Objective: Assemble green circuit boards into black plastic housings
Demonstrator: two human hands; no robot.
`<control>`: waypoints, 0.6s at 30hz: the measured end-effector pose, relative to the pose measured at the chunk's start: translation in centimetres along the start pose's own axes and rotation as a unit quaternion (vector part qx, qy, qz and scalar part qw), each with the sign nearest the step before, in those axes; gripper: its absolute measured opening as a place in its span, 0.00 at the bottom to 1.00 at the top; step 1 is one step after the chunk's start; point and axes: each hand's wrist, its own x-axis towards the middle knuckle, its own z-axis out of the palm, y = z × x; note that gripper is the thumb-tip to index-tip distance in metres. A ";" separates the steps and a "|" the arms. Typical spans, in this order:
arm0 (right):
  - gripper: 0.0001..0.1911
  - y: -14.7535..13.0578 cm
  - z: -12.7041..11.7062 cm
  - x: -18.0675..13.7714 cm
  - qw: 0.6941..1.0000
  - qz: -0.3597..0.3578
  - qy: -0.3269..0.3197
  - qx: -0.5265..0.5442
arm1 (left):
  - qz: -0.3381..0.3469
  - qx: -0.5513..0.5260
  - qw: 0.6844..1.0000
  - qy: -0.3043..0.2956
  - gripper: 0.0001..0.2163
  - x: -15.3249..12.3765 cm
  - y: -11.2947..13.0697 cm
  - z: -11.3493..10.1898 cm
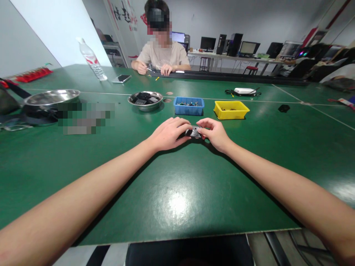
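Between my hands, just above or on the green table [177, 173], is a small flat dark piece with a shiny face [195, 132]; its exact kind is not clear. My left hand [173, 133] grips its left side, thumb below and fingers over the top. From the right, my right hand [215, 133] pinches the other edge with thumb and fingertips. Just beyond stand a blue bin [188, 110] of small metal parts and a yellow bin [231, 114] with a few small dark pieces. A steel bowl [145, 107] of black parts sits to the left.
Farther left are a large steel bowl [52, 96], a water bottle [93, 61] and a phone [122, 78]. A white device with a black cord [245, 91] and a small black piece [284, 108] lie right. Across the table a person [163, 55] works with a thin tool.
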 end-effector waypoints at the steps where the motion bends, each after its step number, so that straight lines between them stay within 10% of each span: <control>1: 0.15 0.0 0.0 -0.1 1.000 0.003 -0.004 -0.002 | 0.001 0.002 1.000 -0.001 0.13 0.0 0.0 0.0; 18: 0.09 -0.6 0.0 -0.7 0.932 -0.178 -0.025 -0.316 | -0.079 -0.021 0.996 -0.023 0.14 -0.2 -0.5 0.2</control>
